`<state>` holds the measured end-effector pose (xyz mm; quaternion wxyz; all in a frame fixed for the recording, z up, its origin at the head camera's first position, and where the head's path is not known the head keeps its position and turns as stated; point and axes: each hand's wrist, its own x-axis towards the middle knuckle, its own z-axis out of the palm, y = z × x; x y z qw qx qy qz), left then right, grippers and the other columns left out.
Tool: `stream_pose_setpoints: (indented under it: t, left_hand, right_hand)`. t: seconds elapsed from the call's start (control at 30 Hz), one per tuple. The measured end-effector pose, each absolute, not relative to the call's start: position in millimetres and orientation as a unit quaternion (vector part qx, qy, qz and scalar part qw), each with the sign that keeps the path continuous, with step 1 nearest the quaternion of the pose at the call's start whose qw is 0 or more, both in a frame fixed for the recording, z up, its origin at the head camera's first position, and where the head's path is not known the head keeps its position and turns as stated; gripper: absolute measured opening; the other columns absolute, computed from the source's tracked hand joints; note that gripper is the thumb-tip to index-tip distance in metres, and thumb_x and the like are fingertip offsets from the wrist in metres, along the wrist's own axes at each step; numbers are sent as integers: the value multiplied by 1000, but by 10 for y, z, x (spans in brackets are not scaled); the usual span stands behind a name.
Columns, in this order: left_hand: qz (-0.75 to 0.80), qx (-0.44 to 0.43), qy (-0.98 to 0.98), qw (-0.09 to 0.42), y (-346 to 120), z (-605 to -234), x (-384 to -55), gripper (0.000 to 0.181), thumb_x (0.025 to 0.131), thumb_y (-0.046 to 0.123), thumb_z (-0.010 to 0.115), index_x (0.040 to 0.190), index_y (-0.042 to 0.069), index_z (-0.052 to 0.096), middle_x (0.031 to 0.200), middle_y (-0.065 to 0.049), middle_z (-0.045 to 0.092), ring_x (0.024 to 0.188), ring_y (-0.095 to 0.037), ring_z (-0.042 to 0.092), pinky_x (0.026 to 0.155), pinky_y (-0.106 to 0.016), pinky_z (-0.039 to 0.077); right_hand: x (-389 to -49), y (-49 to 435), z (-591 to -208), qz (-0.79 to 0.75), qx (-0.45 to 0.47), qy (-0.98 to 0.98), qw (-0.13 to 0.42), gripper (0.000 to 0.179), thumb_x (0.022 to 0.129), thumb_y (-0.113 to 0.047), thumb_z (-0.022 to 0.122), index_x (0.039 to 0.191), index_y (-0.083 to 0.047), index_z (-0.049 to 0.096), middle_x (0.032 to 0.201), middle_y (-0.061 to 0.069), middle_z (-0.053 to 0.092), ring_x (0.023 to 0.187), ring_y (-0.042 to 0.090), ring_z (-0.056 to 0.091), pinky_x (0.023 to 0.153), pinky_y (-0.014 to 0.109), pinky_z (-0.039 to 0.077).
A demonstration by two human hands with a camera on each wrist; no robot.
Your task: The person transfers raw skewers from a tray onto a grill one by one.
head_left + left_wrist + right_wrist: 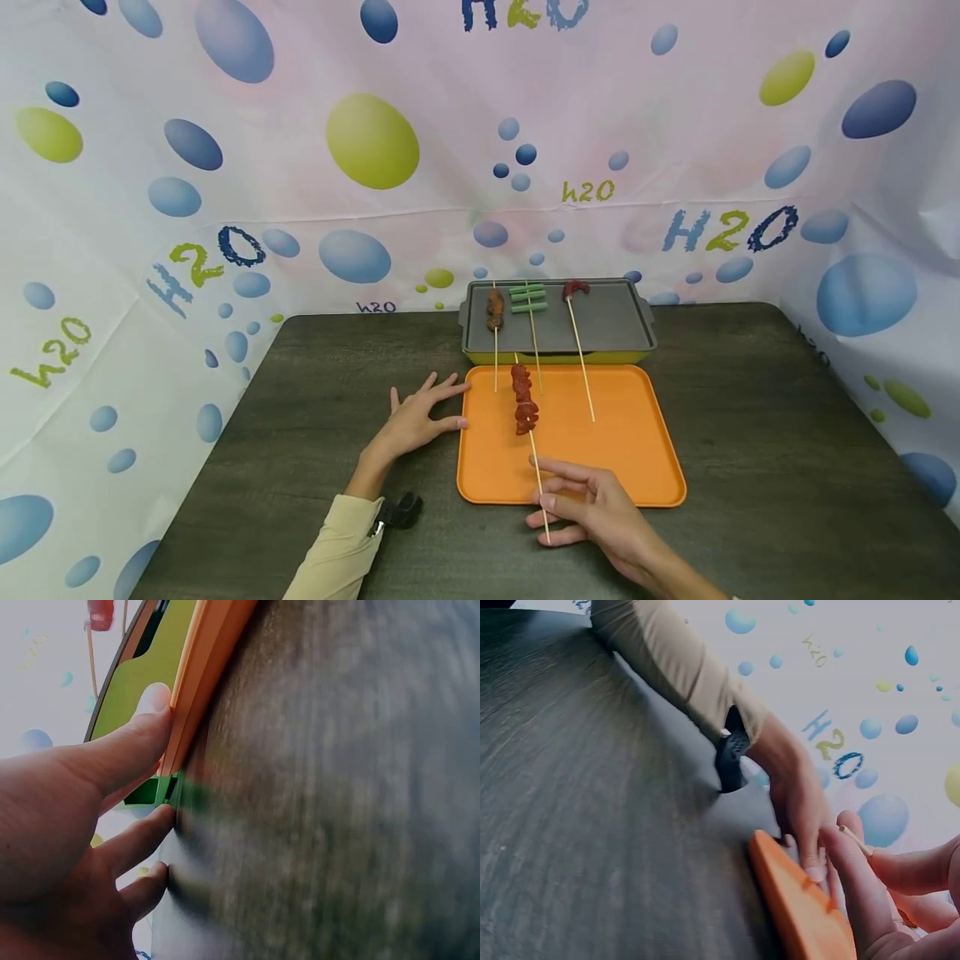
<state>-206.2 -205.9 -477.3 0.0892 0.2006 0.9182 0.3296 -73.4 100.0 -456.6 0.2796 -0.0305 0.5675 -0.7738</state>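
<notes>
In the head view my right hand [588, 512] pinches the bare lower stick of a skewer [522, 404] threaded with red-brown meat-like pieces. The skewer points away from me over an orange tray [622, 450]. My left hand [416, 421] is spread at the tray's left edge, thumb and index fingertips right at the rim. The left wrist view shows that thumb [139, 735] against the tray's side and other fingertips down at the dark tabletop. In the right wrist view the stick's end [855, 840] sticks out between the right fingers.
Behind the tray stands a grey-topped grill pan [615, 321] with a yellow-green side. Across it lie a brown meat skewer [495, 310], a skewer of green pieces [528, 307] and one with a curled dark-red piece [575, 288]; their sticks reach over the tray. A patterned curtain [450, 167] surrounds the table.
</notes>
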Motion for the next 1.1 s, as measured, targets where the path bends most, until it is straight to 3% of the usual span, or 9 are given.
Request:
stream_pose_setpoints:
  t: [0.23,0.5,1.1]
  left_hand:
    - [332,206,916,87,-2062,-4783,-2078,66,95,38,74,154,20,52,164,-11,35,155,-41,13,104,-82,-16]
    - [338,211,913,89,-2086,-4797,-2065,65,95,37,74,154,19,52,163,-11,35,155,-41,13,103,-83,-16]
    - [334,211,915,81,-2095,-4796,-2076,65,94,37,75,153,20,53,163,-10,37,154,-42,16,103,-84,-14]
  right_hand:
    - [-737,1201,-4420,-764,-60,592,249,69,100,-8,67,157,7,32,121,25,64,102,36,73,82,51,60]
    - [-756,1471,-4356,-762,-57,607,217,69,101,-6,65,157,11,29,123,21,66,105,35,73,84,52,58]
    - [-1220,2049,-4358,-769,4,624,140,47,101,-6,65,146,2,51,119,9,75,101,22,75,79,37,61]
